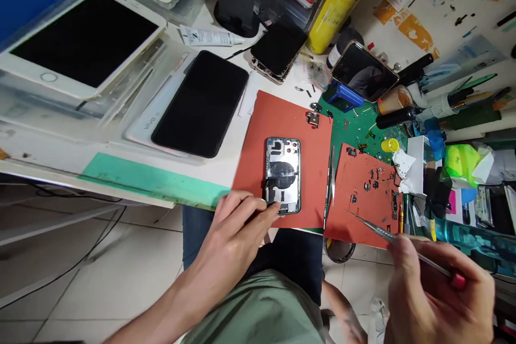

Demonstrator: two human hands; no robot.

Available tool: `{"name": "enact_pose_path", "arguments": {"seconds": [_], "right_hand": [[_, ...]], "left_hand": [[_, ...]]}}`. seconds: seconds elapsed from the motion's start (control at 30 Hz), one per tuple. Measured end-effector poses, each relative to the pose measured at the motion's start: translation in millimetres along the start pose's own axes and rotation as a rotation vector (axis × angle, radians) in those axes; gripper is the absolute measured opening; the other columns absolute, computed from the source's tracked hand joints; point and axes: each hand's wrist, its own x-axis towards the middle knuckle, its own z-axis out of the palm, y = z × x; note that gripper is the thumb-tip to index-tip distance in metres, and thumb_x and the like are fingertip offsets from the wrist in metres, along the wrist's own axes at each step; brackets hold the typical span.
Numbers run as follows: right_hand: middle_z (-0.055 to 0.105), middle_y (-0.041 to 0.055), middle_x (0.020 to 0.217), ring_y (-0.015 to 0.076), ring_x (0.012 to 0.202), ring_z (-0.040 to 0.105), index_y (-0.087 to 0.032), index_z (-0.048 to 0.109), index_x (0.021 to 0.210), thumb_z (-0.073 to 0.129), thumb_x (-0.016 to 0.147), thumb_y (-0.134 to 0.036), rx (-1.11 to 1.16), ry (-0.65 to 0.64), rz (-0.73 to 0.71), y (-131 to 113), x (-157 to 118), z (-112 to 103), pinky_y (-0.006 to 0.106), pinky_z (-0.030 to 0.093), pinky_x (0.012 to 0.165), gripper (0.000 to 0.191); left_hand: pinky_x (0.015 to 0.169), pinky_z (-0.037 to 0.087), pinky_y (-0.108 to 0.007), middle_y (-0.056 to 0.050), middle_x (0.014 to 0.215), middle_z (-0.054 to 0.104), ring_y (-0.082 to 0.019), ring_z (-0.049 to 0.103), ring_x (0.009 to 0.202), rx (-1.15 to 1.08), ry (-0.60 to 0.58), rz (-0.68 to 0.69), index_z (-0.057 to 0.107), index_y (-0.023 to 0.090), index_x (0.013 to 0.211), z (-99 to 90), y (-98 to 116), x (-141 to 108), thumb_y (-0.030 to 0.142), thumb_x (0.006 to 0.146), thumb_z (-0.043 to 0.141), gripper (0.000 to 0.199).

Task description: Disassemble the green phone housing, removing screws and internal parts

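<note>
The left hand (236,236), fingers bunched together, has its fingertips at the lower end of an uncovered phone housing (282,174), which lies near the centre of the frame on the left red mat (316,172); whether they pinch or merely press, I cannot tell. The right hand (441,290), at the lower right, is closed around a slim pointed metal tool (381,232), its tip over the right red mat (342,188), apart from the small parts (366,186). To work well, the left fingers should steady the housing by its rim, and the tool wants a light grip, so its point neither scratches nor scatters anything.
</note>
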Motion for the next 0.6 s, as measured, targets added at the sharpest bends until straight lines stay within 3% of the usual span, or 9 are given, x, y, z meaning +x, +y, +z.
{"name": "enact_pose_path", "arguments": {"seconds": [0.03,0.1,0.2,0.27,0.33,0.43,0.53,0.6], "right_hand": [[0.075,0.0014,0.085,0.0171,0.066,0.072,-0.016,0.072,0.103,0.096,0.078,-0.02,0.003,0.094,0.078,12,-2,-7,0.033,0.064,0.063,0.035],[0.075,0.0006,0.083,0.0156,0.063,0.071,-0.016,0.072,0.103,0.099,0.075,-0.027,-0.012,0.13,0.193,37,-5,-23,0.031,0.063,0.062,0.041],[0.073,0.0006,0.087,0.0148,0.069,0.072,-0.019,0.07,0.103,0.095,0.082,-0.039,-0.06,0.095,0.383,68,-9,-42,0.028,0.061,0.066,0.039],[0.073,0.0015,0.088,0.0157,0.074,0.073,-0.019,0.068,0.106,0.092,0.086,-0.045,-0.084,0.076,0.462,83,-13,-48,0.028,0.06,0.069,0.04],[0.073,0.0025,0.089,0.0159,0.076,0.073,-0.019,0.068,0.106,0.089,0.088,-0.048,-0.097,0.073,0.492,94,-16,-47,0.027,0.06,0.069,0.039],[0.074,0.003,0.09,0.0156,0.077,0.073,-0.02,0.067,0.105,0.085,0.091,-0.049,-0.077,0.068,0.518,104,-21,-40,0.027,0.06,0.07,0.037],[0.075,0.0026,0.09,0.0158,0.077,0.074,-0.02,0.065,0.106,0.083,0.092,-0.049,-0.032,0.052,0.547,107,-24,-32,0.027,0.061,0.071,0.037],[0.074,0.0018,0.089,0.0157,0.076,0.074,-0.02,0.065,0.107,0.083,0.092,-0.048,-0.001,0.031,0.566,106,-25,-28,0.027,0.06,0.07,0.037]], "left_hand": [[0.091,0.049,-0.036,-0.003,0.103,0.071,-0.019,0.058,0.099,0.009,-0.007,-0.004,0.072,0.022,0.129,-0.9,0,0,0.009,0.105,0.064,0.029],[0.091,0.051,-0.037,-0.003,0.105,0.072,-0.02,0.061,0.099,0.047,-0.013,0.019,0.074,0.026,0.129,-2.6,-2,1,0.014,0.106,0.063,0.028],[0.094,0.05,-0.042,-0.002,0.102,0.073,-0.023,0.063,0.096,0.134,0.002,0.098,0.074,0.033,0.132,-1.8,-7,0,0.016,0.105,0.064,0.034],[0.09,0.049,-0.045,-0.001,0.098,0.073,-0.026,0.062,0.092,0.177,0.01,0.05,0.074,0.038,0.133,0.9,-14,-1,0.017,0.104,0.065,0.037],[0.083,0.048,-0.046,0.0,0.098,0.073,-0.027,0.063,0.088,0.189,0.046,0.081,0.074,0.041,0.135,3.1,-24,-4,0.021,0.101,0.07,0.039],[0.085,0.049,-0.05,-0.002,0.104,0.076,-0.031,0.068,0.096,0.221,-0.05,0.071,0.075,0.037,0.132,2.0,-39,-9,0.027,0.099,0.074,0.035],[0.079,0.048,-0.051,0.0,0.104,0.078,-0.028,0.068,0.09,0.244,-0.071,0.169,0.073,0.04,0.134,-1.8,-48,-13,0.029,0.104,0.064,0.033],[0.081,0.05,-0.052,0.0,0.105,0.078,-0.03,0.07,0.093,0.273,-0.092,0.115,0.073,0.041,0.134,-2.8,-48,-14,0.031,0.103,0.065,0.034]]}}
